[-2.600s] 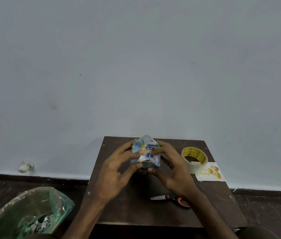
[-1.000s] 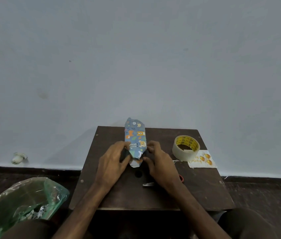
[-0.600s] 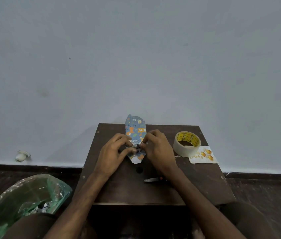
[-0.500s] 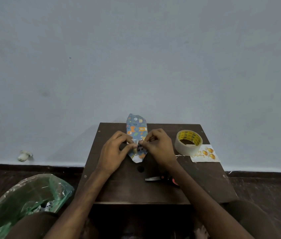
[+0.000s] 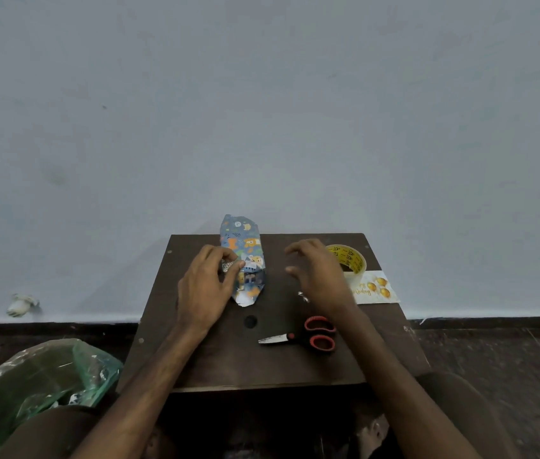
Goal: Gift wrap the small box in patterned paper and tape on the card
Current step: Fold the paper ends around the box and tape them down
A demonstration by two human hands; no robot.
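Near the far edge of the dark tabletop point(image 5: 228, 362) lies the box, wrapped in blue patterned paper point(image 5: 246, 256). Its long axis runs straight away from the person toward the wall. The far paper end sticks out past the tabletop's back edge. The near end tapers to a folded point facing the person, with some white underside showing.

The left hand point(image 5: 205, 288) sits against the box's left side. Its thumb and curled fingers pinch a small flap of the paper there. The right hand point(image 5: 317, 276) is clear of the box on its right side, fingers spread and loosely bent, holding nothing.

That hand partly covers a tape roll point(image 5: 350, 259) with a yellow core at the back right of the tabletop. A white card point(image 5: 376, 289) printed with gold balloons lies just beside the roll, at the right edge. Red-handled scissors point(image 5: 308, 336) lie closer to the person, under the right forearm, blades pointing left. A round hole point(image 5: 250, 321) in the tabletop sits just in front of the box's near point. On the floor to the left stands a green plastic bag point(image 5: 36, 385).
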